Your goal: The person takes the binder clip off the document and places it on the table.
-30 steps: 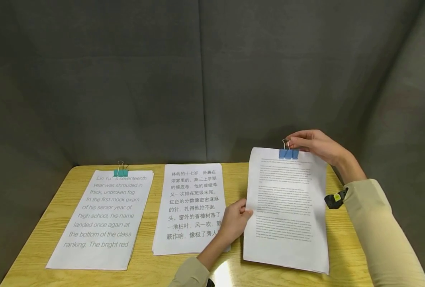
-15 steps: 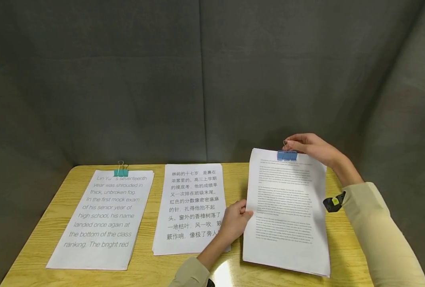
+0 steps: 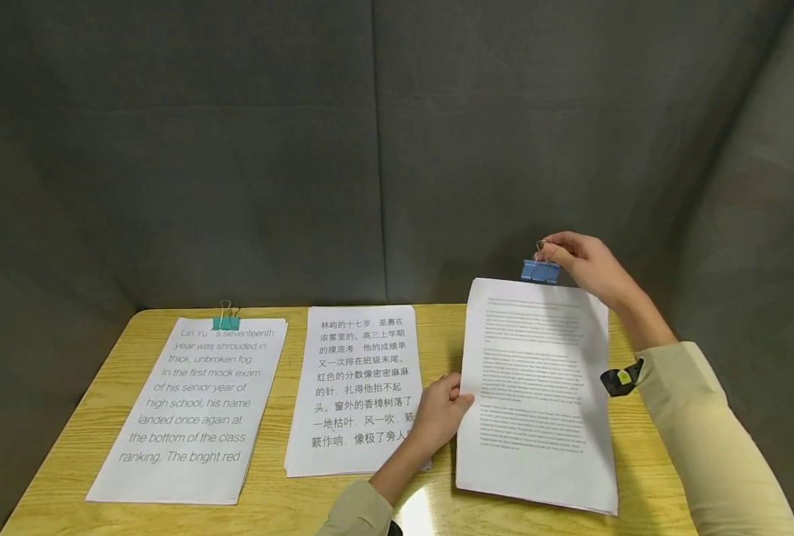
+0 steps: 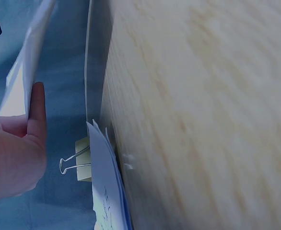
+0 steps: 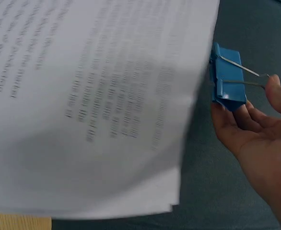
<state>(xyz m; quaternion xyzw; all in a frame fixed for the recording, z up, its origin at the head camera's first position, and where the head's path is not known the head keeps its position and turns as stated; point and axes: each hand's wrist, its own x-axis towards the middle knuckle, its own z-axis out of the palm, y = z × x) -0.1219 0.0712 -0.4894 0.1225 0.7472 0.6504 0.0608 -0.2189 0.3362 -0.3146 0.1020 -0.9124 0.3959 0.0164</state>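
My right hand (image 3: 594,272) pinches a blue binder clip (image 3: 540,272) by its wire handles, just above the top edge of a printed paper stack (image 3: 537,387). In the right wrist view the clip (image 5: 230,79) is apart from the sheets, with the thumb on the wires and fingers behind. My left hand (image 3: 437,413) grips the stack's left edge, thumb in front and fingers behind, holding it tilted up off the table. In the left wrist view the left hand (image 4: 18,153) holds the raised sheets (image 4: 28,62) at their edge.
A stack with large Chinese print (image 3: 356,387) lies left of the left hand. Farther left lies an English-print stack (image 3: 189,417) with a teal binder clip (image 3: 225,323) on top. A pale yellow binder clip (image 4: 84,160) shows in the left wrist view. A dark curtain (image 3: 370,149) hangs behind the wooden table (image 3: 68,476).
The blue binder clip has come up off the top edge of the paper stack with my right hand. My left hand has kept its grip and hardly moved.
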